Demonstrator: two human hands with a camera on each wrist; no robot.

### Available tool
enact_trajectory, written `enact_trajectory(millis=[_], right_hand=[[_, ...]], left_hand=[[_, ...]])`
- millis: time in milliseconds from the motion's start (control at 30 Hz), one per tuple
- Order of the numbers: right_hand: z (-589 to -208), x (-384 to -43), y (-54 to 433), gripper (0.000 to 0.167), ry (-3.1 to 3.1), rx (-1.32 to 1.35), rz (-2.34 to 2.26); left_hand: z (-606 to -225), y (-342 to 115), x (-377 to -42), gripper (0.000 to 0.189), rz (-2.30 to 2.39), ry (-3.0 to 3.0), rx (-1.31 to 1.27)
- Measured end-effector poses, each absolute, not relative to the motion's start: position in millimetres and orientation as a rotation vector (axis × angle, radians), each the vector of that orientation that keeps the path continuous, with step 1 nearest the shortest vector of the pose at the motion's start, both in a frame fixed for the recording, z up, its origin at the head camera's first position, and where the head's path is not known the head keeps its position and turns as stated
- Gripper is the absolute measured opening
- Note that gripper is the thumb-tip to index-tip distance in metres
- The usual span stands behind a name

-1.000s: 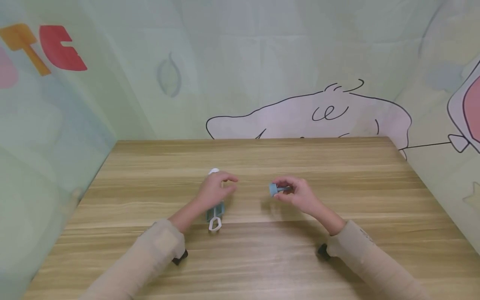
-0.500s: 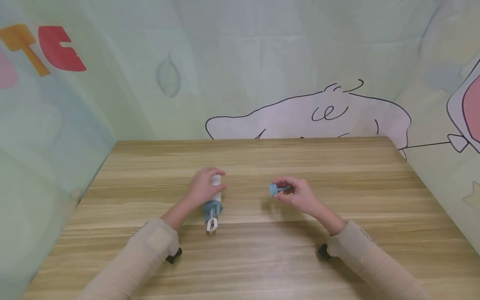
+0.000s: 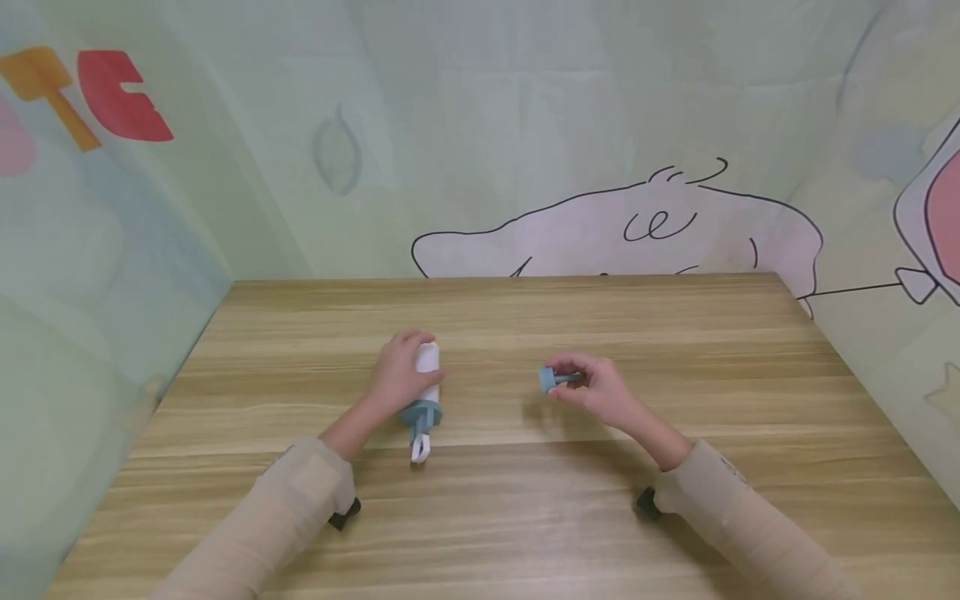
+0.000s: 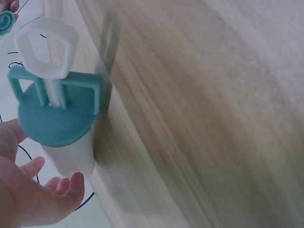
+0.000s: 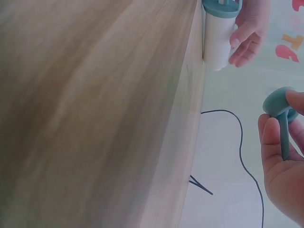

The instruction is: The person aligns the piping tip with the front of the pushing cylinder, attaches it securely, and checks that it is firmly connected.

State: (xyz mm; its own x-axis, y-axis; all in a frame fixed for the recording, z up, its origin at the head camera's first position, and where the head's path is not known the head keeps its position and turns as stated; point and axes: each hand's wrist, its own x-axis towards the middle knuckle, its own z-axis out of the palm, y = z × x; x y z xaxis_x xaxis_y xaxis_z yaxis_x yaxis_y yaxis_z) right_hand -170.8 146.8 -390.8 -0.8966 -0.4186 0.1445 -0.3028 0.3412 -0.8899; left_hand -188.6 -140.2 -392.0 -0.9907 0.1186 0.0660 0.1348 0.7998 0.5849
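Note:
On the left of the table lies a toy syringe (image 3: 427, 375) with a white barrel, a teal collar and a white loop handle (image 4: 46, 47) pointing toward me. My left hand (image 3: 397, 367) grips its barrel, the fingers bent over the far end and the thumb across the near side. To the right, my right hand (image 3: 600, 392) pinches a small teal hammer-shaped toy (image 3: 547, 380) above the table. Its round head faces left, and its thin stem (image 5: 284, 137) runs back into my hand, where the end is partly hidden by fingers.
The wooden table (image 3: 525, 500) stretches out around both hands. Behind it hangs a pale printed cloth (image 3: 480, 125) with cartoon drawings, reaching round to the left and right sides.
My left hand has drawn back left from above the syringe and now grips its barrel. The syringe has shifted slightly left and its loop handle has turned. My right hand stays still.

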Motion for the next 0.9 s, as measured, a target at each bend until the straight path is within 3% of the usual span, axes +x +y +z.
enact_trajectory(millis=[900], right_hand=[[-393.9,-171.4,149.4,0.031,2.513,-0.641,-1.568]], left_hand=[[-398.5,-138.6,-186.9,0.076,-0.993,-3.149,-0.045]])
